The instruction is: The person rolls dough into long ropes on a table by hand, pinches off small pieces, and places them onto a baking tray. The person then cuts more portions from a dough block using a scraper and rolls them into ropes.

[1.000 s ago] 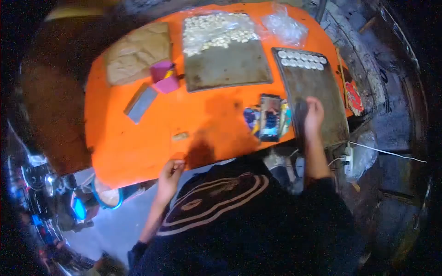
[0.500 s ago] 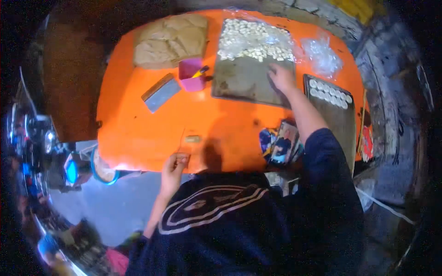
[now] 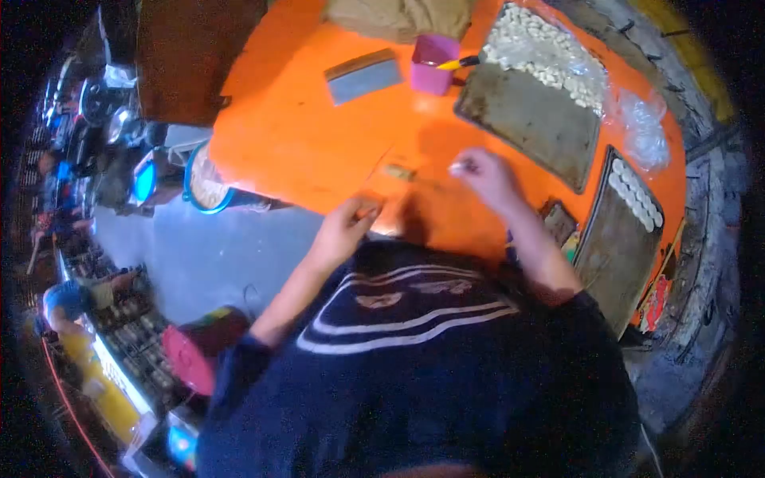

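My left hand (image 3: 348, 225) is closed at the near edge of the orange table (image 3: 295, 127). A thin stick (image 3: 381, 163) slants up from its fingers. My right hand (image 3: 488, 177) is held over the table, its fingertips pinching a small white dough piece (image 3: 457, 168). Between the hands lies a small tan block (image 3: 398, 172). Beyond my right hand is a metal tray (image 3: 522, 115), its far part covered with many white dough pieces (image 3: 534, 40) partly under clear plastic. White discs (image 3: 633, 193) sit in two rows on a second tray (image 3: 610, 259) at the right.
A metal scraper (image 3: 364, 78) lies near a pink container (image 3: 431, 80) with a yellow-and-black cutter (image 3: 460, 63). Crumpled clear plastic (image 3: 644, 131) and a brown covering (image 3: 398, 17) are farther back. A phone-like object (image 3: 559, 221) is beside my right forearm. A blue-rimmed tub (image 3: 209, 187) stands left.
My right hand has come back from the metal tray toward my left hand, with a small white piece in its fingertips. The camera view has turned, shifting the table up and right.
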Demonstrator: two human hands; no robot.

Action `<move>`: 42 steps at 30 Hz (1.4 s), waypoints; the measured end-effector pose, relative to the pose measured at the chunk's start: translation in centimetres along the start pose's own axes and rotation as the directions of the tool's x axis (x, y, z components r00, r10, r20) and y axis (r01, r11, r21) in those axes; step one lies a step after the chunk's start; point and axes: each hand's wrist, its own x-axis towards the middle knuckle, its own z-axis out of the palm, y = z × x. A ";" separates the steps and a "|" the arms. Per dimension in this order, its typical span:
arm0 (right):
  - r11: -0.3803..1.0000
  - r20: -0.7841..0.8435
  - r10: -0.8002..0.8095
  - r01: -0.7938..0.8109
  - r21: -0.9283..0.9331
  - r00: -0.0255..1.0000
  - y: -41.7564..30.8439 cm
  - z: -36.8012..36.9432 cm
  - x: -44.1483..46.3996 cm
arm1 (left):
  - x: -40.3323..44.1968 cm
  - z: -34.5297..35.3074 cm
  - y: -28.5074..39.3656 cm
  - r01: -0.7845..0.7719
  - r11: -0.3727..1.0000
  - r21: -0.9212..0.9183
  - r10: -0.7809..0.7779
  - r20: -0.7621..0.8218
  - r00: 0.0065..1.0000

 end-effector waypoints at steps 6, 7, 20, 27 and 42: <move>0.914 -0.094 -0.083 0.039 -0.405 0.992 -2.6 8.3 0.5 | 3.7 -2.4 -2.3 -0.192 0.908 0.372 0.072 0.313 0.947; 0.887 -0.104 -0.156 0.093 -0.453 0.982 -2.3 9.0 0.5 | 4.0 -2.7 -0.4 -0.215 0.844 0.491 0.024 0.365 0.931; 0.951 -0.338 0.111 -0.198 -0.236 0.935 -3.9 10.6 -1.6 | 9.2 0.1 -3.6 -0.769 0.624 0.140 0.739 0.214 0.639; 0.865 -0.185 0.245 -0.129 0.485 0.952 -3.5 9.5 -5.4 | 6.6 3.9 -3.2 0.084 0.874 -0.478 0.116 0.374 0.920; 0.991 -0.228 -0.120 0.104 -0.079 0.966 -1.3 7.3 -7.4 | 2.6 6.5 1.8 0.210 0.921 -0.328 -0.158 0.180 0.971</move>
